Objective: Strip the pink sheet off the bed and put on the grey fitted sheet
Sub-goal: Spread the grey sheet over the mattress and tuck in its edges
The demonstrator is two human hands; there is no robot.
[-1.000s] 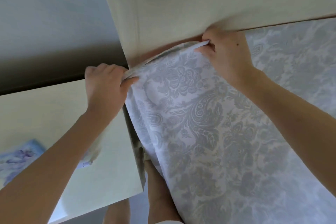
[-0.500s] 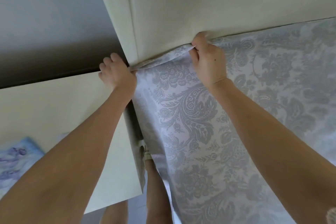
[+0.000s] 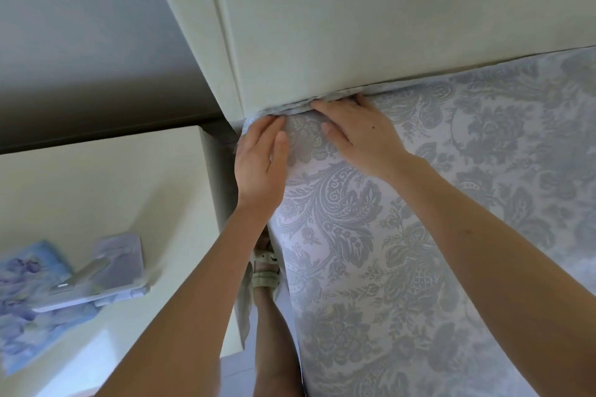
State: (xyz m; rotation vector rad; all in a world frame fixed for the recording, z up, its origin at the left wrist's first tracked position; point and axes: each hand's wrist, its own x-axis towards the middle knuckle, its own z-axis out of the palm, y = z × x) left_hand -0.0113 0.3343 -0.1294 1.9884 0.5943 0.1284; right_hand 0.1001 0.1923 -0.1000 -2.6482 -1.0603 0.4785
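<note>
The grey fitted sheet (image 3: pixel 419 235), with a floral paisley pattern, covers the mattress corner and fills the right half of the view. Its bunched edge lies along the foot of the pale headboard (image 3: pixel 354 26). My left hand (image 3: pixel 261 164) rests flat on the very corner of the mattress, fingers straight and pointing at the headboard. My right hand (image 3: pixel 358 135) lies flat beside it, fingertips pressing the sheet's edge into the gap under the headboard. No pink sheet shows.
A cream bedside cabinet (image 3: pixel 106 190) stands close on the left, with a blue floral cloth (image 3: pixel 22 300) and a small pale device (image 3: pixel 103 274) on top. My leg and sandalled foot (image 3: pixel 266 267) fill the narrow gap between cabinet and bed. Grey wall (image 3: pixel 80 26) behind.
Both hands let go of the sheet's edge, which they pinched before, and now lie flat on the corner. The edge has gone down to the headboard's base; the hands have come together.
</note>
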